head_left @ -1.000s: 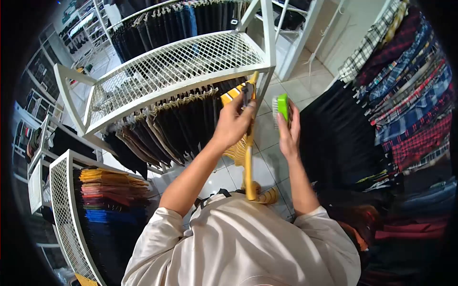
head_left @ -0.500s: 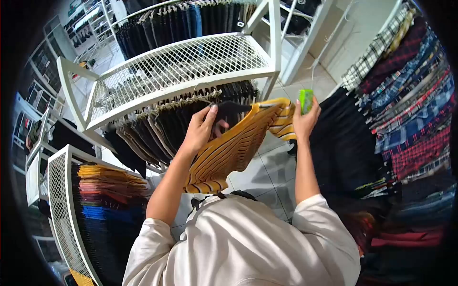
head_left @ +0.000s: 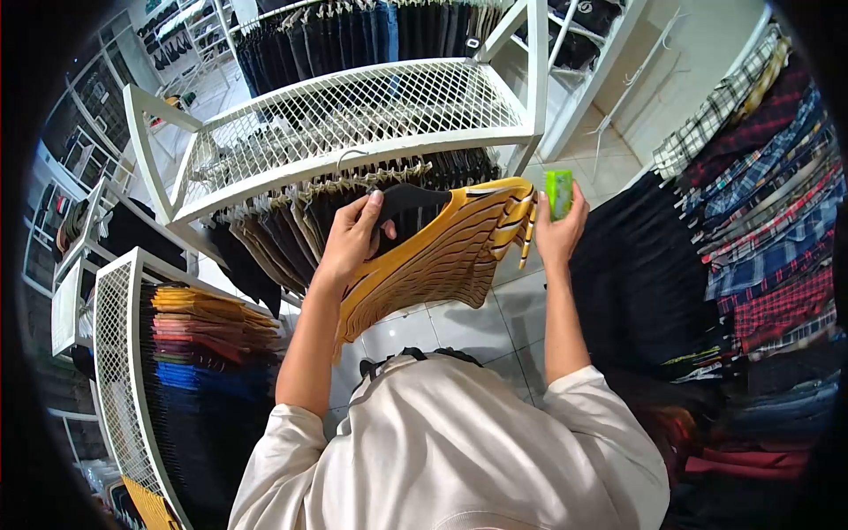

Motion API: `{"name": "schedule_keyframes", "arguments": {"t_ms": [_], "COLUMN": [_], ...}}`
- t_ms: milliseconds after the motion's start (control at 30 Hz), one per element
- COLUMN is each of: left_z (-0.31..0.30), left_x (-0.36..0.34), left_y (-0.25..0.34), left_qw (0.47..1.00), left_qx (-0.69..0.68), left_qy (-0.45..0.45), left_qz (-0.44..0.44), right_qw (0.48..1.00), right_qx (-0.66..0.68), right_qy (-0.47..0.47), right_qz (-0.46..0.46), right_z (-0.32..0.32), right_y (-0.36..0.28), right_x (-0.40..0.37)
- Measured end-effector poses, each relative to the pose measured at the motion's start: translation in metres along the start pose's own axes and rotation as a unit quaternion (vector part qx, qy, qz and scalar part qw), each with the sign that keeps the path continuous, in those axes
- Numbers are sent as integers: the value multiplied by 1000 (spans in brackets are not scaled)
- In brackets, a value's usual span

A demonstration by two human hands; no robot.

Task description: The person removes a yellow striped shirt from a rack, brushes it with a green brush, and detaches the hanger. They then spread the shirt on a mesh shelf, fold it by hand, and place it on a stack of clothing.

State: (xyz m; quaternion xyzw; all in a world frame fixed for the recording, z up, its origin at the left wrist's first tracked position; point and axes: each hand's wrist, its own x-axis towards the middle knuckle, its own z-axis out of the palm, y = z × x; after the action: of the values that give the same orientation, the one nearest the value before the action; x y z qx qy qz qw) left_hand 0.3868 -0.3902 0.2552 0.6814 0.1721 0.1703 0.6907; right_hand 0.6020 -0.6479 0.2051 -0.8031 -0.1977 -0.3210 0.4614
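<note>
A yellow shirt with dark and white stripes (head_left: 433, 256) hangs tilted in front of me on a black hanger (head_left: 413, 200). My left hand (head_left: 355, 234) is closed around one arm of that hanger, thumb on top, by the shirt's neck opening. The hanger's metal hook (head_left: 351, 156) points up, overlapping the front bar of the rack. To the right, my right hand (head_left: 561, 228) grips a small bright green block-like object (head_left: 559, 194), held upright between thumb and fingers. Its thumb is right beside the shirt's striped sleeve end.
A white mesh-topped rack (head_left: 353, 168) of hanging trousers stands ahead. At the left, another mesh rack (head_left: 115, 327) holds folded-looking yellow, red and blue garments (head_left: 208, 331). Plaid shirts (head_left: 777, 238) and black garments (head_left: 636, 265) hang along the right. Pale floor tiles (head_left: 402, 336) show below the shirt.
The shirt has swung and spread flatter, its hem shifting right. Its sleeve has slipped down beside my right hand, which has moved slightly away. The view has turned a little left.
</note>
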Motion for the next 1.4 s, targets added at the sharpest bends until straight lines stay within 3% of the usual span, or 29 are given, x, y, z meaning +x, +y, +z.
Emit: {"name": "schedule_keyframes", "arguments": {"t_ms": [100, 267, 333, 467, 567, 667, 767, 867, 1000, 1033, 1100, 1133, 1200, 1300, 1400], "left_z": [-2, 3, 0, -12, -13, -11, -7, -14, -23, -22, -23, -22, -14, -13, -23], "left_x": [-1, 3, 1, -3, -5, -4, -4, -7, -14, -16, -16, -17, -19, -20, -23], "left_y": [2, -2, 3, -1, -2, -2, 2, 5, 4, 4, 3, 2, 5, 11, 13], "left_qw": [1000, 1000, 999, 998, 999, 999, 999, 999, 1000, 999, 999, 1000, 1000, 1000, 1000], "left_qx": [-6, -22, -26, -52, -37, -22, -22, -43, -21, -19, -21, -21, -3, -1, 2], "left_qy": [13, -13, -19, 11, 20, 15, -1, -8, 16, 26, 25, 17, 17, 15, 28], "left_qz": [-10, -5, -9, -30, -16, -22, -27, -16, -2, 4, 6, 6, 4, -10, 10], "right_qw": [996, 962, 973, 999, 998, 981, 960, 981, 1000, 1000, 991, 987, 965, 966, 994], "right_qx": [48, 74, 72, -5, 17, 94, 79, 100, 6, 10, 76, 89, 115, 85, 41], "right_qy": [0, -127, -92, 9, 31, -71, -135, -72, 0, -2, -6, -72, -109, -99, -34], "right_qz": [-72, -232, -199, -44, -60, -154, -232, -153, 2, -3, -110, -112, -208, -224, -93], "right_z": [-8, 4, 11, 11, -1, -3, 9, 19, 10, 9, 3, -1, 1, 9, 14], "right_y": [-30, -80, -64, -1, -18, -70, -82, -53, -17, -24, -47, -66, -95, -82, -31], "right_x": [-10, -36, -28, -3, -3, -19, -34, -19, -1, -2, -14, -23, -34, -26, -1]}}
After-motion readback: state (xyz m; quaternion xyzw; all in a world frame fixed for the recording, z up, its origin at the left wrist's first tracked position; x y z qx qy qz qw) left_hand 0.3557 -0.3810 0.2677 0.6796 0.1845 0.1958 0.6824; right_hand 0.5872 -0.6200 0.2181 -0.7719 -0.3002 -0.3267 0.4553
